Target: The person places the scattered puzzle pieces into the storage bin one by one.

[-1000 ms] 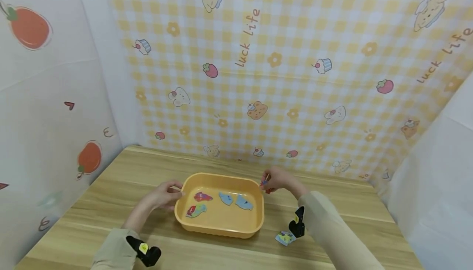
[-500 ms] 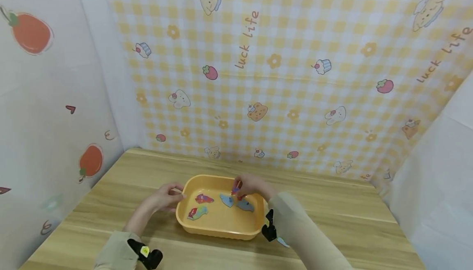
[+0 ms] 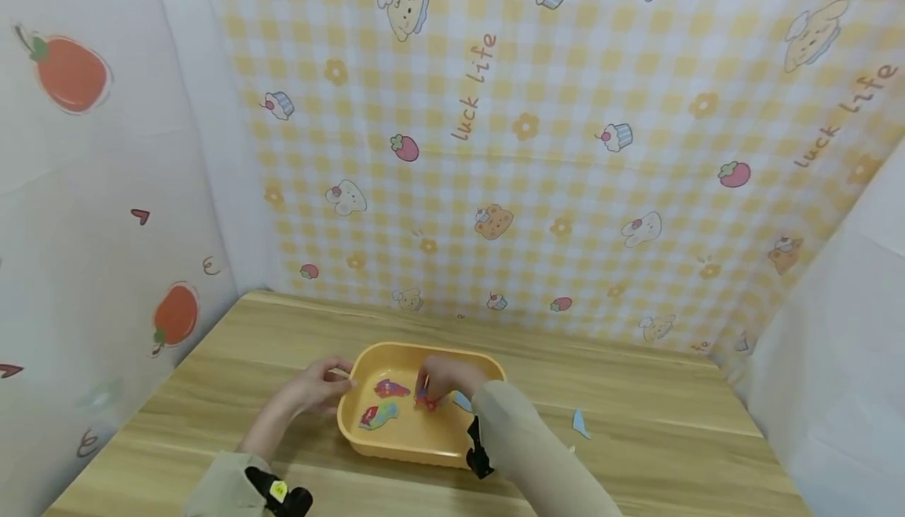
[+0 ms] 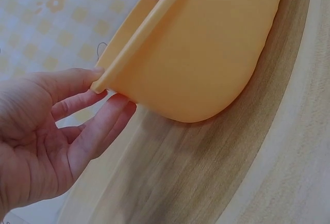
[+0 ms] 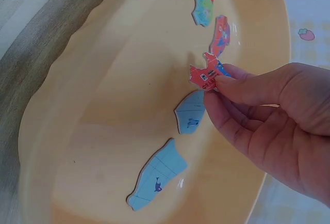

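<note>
A yellow plastic basin stands on the wooden table, its left rim pinched between thumb and fingers of my left hand. Over the inside of the basin, my right hand pinches a red puzzle piece with a blue edge and small black print. Below it on the basin floor lie two light-blue puzzle pieces, one with a dolphin and a smaller one partly behind my fingers. Farther left are a red-purple piece and a red-and-green piece.
On the table right of the basin, a light-blue puzzle piece lies beside my right sleeve, which partly hides what is there. A yellow checked cloth hangs behind the table, with white cloth at both sides.
My right hand has carried the red puzzle piece from beyond the basin's right rim leftward and down into the basin. My left hand keeps hold of the left rim.
</note>
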Tool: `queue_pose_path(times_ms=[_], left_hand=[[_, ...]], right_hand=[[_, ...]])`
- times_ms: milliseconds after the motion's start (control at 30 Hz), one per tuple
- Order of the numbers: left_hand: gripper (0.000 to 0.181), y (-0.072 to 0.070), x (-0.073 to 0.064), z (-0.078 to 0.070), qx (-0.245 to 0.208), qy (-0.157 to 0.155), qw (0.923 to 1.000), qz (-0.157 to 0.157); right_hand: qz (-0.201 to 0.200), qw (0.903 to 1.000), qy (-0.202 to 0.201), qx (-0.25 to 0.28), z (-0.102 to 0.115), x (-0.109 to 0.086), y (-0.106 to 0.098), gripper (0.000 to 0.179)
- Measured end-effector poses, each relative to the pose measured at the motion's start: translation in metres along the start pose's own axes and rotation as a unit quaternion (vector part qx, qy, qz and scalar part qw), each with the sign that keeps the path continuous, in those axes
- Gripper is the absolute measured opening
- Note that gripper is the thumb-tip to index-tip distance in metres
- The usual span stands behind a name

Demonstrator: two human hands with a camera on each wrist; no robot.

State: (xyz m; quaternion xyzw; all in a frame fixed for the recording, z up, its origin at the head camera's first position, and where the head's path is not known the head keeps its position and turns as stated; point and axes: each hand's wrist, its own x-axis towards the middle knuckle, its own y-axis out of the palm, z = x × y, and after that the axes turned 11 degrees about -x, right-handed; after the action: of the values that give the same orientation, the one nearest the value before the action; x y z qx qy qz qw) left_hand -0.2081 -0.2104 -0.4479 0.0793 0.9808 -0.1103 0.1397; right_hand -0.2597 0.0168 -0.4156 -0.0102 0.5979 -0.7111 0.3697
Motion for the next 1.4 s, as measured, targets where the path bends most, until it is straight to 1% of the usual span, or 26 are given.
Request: queue_pose_path(times_ms=[100, 133, 233, 400, 500, 567, 667, 700, 833, 900, 967, 1067, 1100, 1167, 1200, 1233, 1267, 1300, 1333, 1400], left_hand=[[0.033, 0.0, 0.0, 0.002, 0.002, 0.003, 1.0, 0.001], [0.032, 0.0, 0.0, 0.003, -0.001, 0.0, 1.0, -0.005], [0.033, -0.001, 0.001, 0.004, 0.004, 0.004, 1.0, -0.003], [0.034, 0.0, 0.001, 0.003, 0.002, 0.004, 1.0, -0.005], [0.034, 0.003, 0.002, 0.003, 0.002, 0.0, 1.0, -0.007], [0.033, 0.004, 0.002, 0.004, 0.002, -0.003, 0.9999, -0.011], [0.031, 0.004, 0.003, 0.004, 0.0, -0.004, 0.9999, -0.011], [0.032, 0.004, 0.003, 0.003, 0.0, -0.002, 1.0, -0.01], [0.034, 0.001, 0.002, 0.002, -0.001, 0.004, 1.0, -0.002], [0.034, -0.001, 0.002, 0.002, 0.0, 0.005, 1.0, 0.0], [0.034, 0.0, 0.003, 0.001, 0.001, 0.005, 1.0, 0.0], [0.032, 0.0, 0.003, 0.0, 0.008, 0.006, 0.9999, 0.003], [0.032, 0.0, 0.003, 0.0, 0.009, 0.005, 0.9999, 0.003], [0.031, 0.0, 0.004, 0.0, 0.012, 0.005, 0.9999, 0.004], [0.031, 0.0, 0.004, -0.001, 0.012, 0.005, 0.9999, 0.004], [0.03, -0.001, 0.004, -0.001, 0.011, 0.003, 0.9999, 0.002], [0.031, -0.001, 0.004, -0.001, 0.013, 0.004, 0.9999, 0.004], [0.03, -0.001, 0.004, -0.001, 0.011, 0.003, 0.9999, 0.002], [0.03, -0.001, 0.004, 0.0, 0.013, 0.004, 0.9999, 0.004], [0.03, -0.001, 0.004, 0.001, 0.012, 0.003, 0.9999, 0.005]], right_hand=[[0.004, 0.9999, 0.011, -0.006, 0.003, 0.004, 0.004, 0.029], [0.006, 0.9998, 0.015, -0.007, 0.004, 0.005, 0.004, 0.03], [0.013, 0.9996, 0.023, -0.013, 0.005, 0.007, 0.005, 0.029], [0.016, 0.9991, 0.019, -0.035, 0.009, 0.008, 0.002, 0.034], [0.019, 0.9992, 0.018, -0.029, 0.01, 0.008, 0.003, 0.029], [0.016, 0.999, 0.015, -0.038, 0.011, 0.009, 0.004, 0.024], [0.015, 0.9993, 0.016, -0.03, 0.012, 0.01, 0.004, 0.025], [0.013, 0.9995, 0.016, -0.026, 0.012, 0.01, 0.004, 0.028], [0.005, 0.9995, -0.012, -0.029, 0.009, 0.011, 0.0, 0.029], [-0.002, 0.9987, -0.024, -0.045, 0.006, 0.011, -0.005, 0.026], [-0.008, 0.9988, -0.025, -0.042, -0.001, 0.006, -0.014, 0.022], [-0.025, 0.9995, -0.015, -0.011, -0.015, -0.003, -0.028, 0.02], [-0.032, 0.9993, -0.016, 0.008, -0.022, -0.006, -0.031, 0.02], [-0.046, 0.9986, -0.011, 0.021, -0.038, -0.008, -0.036, 0.018], [-0.056, 0.9981, -0.016, 0.019, -0.052, -0.005, -0.035, 0.017], [-0.072, 0.9969, -0.031, 0.013, -0.069, 0.004, -0.03, 0.016], [-0.079, 0.9963, -0.031, 0.013, -0.085, 0.01, -0.027, 0.017], [-0.094, 0.9946, -0.045, 0.008, -0.105, 0.022, -0.019, 0.02], [-0.102, 0.9937, -0.045, 0.007, -0.122, 0.032, -0.013, 0.022], [-0.12, 0.9919, -0.041, 0.006, -0.15, 0.043, -0.004, 0.027]])
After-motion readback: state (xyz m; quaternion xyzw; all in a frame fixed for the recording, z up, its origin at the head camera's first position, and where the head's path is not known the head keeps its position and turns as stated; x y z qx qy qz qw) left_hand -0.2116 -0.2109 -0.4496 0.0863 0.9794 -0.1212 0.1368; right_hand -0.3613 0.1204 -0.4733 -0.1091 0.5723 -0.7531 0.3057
